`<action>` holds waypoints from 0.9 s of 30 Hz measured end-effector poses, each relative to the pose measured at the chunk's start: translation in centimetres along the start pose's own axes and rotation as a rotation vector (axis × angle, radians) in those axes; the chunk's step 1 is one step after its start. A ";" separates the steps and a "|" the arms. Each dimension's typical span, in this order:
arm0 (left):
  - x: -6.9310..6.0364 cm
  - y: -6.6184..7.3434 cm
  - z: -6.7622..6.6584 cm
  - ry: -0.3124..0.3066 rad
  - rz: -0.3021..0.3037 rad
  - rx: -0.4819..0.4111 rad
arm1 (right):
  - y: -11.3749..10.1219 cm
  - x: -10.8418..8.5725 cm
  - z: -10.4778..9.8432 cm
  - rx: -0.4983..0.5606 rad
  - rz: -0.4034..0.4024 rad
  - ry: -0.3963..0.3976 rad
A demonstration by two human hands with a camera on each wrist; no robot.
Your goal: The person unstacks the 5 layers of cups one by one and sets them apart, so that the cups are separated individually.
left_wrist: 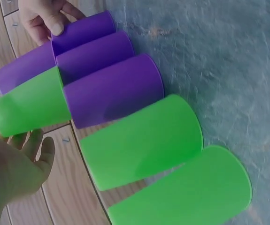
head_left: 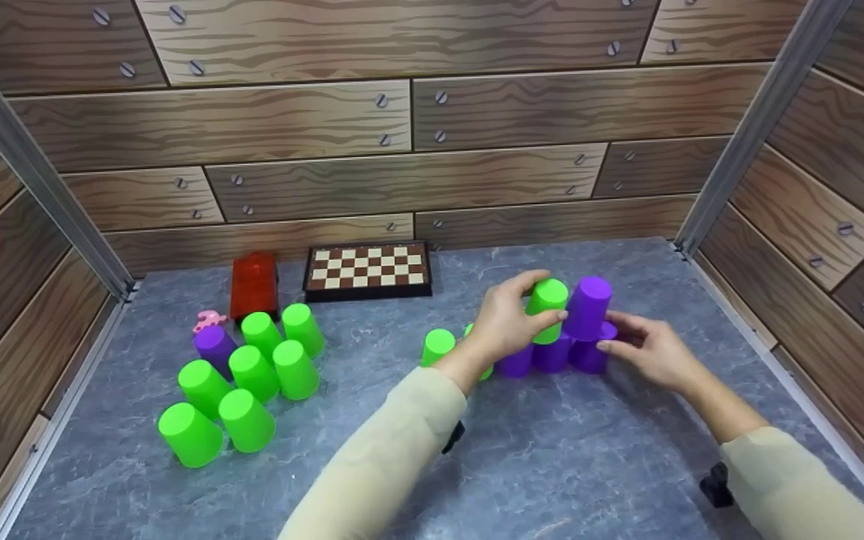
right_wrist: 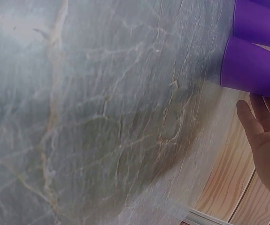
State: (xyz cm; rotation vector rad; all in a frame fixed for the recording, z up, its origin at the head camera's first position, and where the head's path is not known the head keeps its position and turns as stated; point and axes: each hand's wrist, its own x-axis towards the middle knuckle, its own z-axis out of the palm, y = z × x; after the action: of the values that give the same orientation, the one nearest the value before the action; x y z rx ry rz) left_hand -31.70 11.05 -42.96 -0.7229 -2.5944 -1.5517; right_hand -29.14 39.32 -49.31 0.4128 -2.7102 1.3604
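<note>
My left hand (head_left: 505,319) holds an upside-down green cup (head_left: 548,304) between thumb and fingers, above the purple cups of a row. Beside it, an upside-down purple cup (head_left: 589,307) stands on the second level. With thumb and fingers on either side, my right hand (head_left: 653,351) grips the end purple cup (head_left: 588,358) of the bottom row near its top. That row also has a middle purple cup (left_wrist: 96,57), another purple cup (left_wrist: 116,90) and two green cups, the outer one (head_left: 438,346) at the left end. In the right wrist view, fingers (right_wrist: 261,117) meet the end cup.
On the left stands a group of upside-down green cups (head_left: 252,373) with one purple cup (head_left: 214,346). Behind them lie a red box (head_left: 254,289) and a small pink figure (head_left: 209,321). A checkered board (head_left: 368,268) lies near the back wood-patterned wall (head_left: 312,120).
</note>
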 end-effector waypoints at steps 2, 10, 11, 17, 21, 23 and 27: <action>-0.2 0.0 -0.1 0.014 -0.011 -0.005 | -0.1 0.1 0.1 0.010 -0.001 -0.002; -2.4 0.4 -2.3 0.161 0.058 -0.092 | 0.0 0.2 0.2 -0.029 -0.002 -0.003; -2.9 0.4 -2.8 0.187 0.064 -0.102 | 0.0 0.2 0.2 -0.031 0.000 -0.004; -6.2 0.0 -6.2 0.298 0.041 -0.082 | 0.2 0.1 0.1 -0.052 0.002 0.001; -8.6 -1.1 -8.5 0.344 0.017 -0.031 | 0.3 0.1 -0.1 -0.050 0.003 -0.001; -9.8 -1.9 -9.5 0.365 0.003 -0.018 | 0.3 0.1 -0.2 -0.049 0.005 -0.003; -12.3 -3.5 -11.2 0.397 -0.023 0.034 | 0.1 0.1 -0.1 -0.030 -0.005 -0.006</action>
State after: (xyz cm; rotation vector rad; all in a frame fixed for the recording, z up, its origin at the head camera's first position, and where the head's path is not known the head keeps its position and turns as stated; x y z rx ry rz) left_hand -24.40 -4.36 -43.41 -0.3383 -2.3348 -1.4741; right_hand -29.24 39.41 -49.36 0.4218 -2.7292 1.3178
